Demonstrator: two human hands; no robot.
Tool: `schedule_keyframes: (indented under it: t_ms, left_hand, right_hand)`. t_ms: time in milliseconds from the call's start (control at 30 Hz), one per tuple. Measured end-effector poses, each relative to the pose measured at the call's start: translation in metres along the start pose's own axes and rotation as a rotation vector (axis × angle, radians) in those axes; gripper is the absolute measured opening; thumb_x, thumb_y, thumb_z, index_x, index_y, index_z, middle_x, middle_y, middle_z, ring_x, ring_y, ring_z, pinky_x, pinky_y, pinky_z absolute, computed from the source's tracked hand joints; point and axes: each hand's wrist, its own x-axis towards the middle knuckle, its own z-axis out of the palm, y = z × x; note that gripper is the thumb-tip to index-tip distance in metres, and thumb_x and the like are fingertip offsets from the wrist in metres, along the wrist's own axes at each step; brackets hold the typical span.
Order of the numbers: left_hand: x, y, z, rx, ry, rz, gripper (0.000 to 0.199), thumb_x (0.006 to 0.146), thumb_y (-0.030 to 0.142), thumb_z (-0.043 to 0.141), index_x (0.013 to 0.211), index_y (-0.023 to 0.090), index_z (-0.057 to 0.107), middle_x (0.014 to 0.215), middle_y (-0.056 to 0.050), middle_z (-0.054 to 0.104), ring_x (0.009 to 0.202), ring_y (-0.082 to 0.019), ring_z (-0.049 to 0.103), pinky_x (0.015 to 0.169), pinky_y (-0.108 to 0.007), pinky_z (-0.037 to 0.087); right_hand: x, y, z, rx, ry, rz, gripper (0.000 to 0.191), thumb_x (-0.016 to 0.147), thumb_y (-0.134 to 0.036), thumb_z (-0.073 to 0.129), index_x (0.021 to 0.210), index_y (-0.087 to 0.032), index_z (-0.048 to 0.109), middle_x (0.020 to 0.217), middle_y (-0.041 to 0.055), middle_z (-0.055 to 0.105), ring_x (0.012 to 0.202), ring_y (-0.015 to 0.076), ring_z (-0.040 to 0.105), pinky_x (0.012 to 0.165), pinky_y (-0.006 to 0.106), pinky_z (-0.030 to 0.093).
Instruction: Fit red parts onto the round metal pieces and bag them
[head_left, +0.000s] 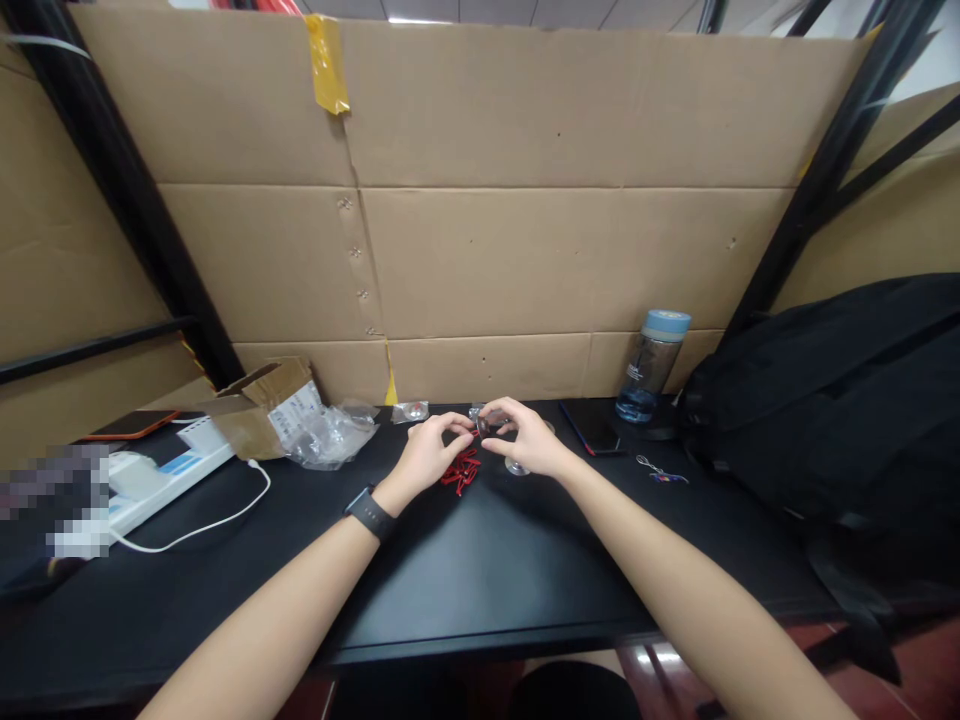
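Over the middle of the black table, my right hand (pixel 525 438) is curled round a small clear round object (pixel 482 426), gripped between thumb and fingers. Just left of it, my left hand (pixel 435 450) has thumb and fingertips pinched together near that object; what they hold, if anything, is too small to tell. A heap of red cords (pixel 461 473) lies on the table below and between the hands. Under my right hand sits another clear round piece (pixel 516 467), partly covered by the hand. A small clear packet (pixel 410 411) rests behind my left hand.
A phone (pixel 592 430), a bottle with a blue lid (pixel 651 370), a small keychain (pixel 662 472) and a black backpack (pixel 825 400) are at right. An opened cardboard box (pixel 251 410), crumpled plastic (pixel 334 435) and a white power strip (pixel 169 485) with its cable stand left. Cardboard closes the back.
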Motion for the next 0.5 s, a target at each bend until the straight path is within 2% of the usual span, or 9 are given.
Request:
schedule_keyframes:
  t_ms: [200,500]
  left_hand:
    - [0.002,-0.005,0.003,-0.093,0.011,-0.017,0.019,0.094,0.035,0.058,0.097,0.025,0.074,0.103,-0.001,0.077,0.098,-0.022,0.069,0.091,-0.033,0.051]
    - [-0.001,0.004,0.006,0.028,0.079,0.03,0.015,0.096,0.031,0.055,0.095,0.024,0.068,0.111,-0.004,0.065,0.111,-0.022,0.059,0.098,-0.038,0.044]
  right_hand:
    - [0.0,-0.004,0.01,0.102,0.041,0.004,0.039,0.079,-0.028,0.078,0.115,-0.026,0.061,0.119,0.0063,0.065,0.109,0.0228,0.067,0.088,0.037,0.056]
    - [-0.001,-0.007,0.017,0.163,0.073,0.008,0.041,0.077,-0.03,0.08,0.113,-0.025,0.06,0.119,0.0068,0.067,0.109,0.023,0.068,0.087,0.036,0.056]
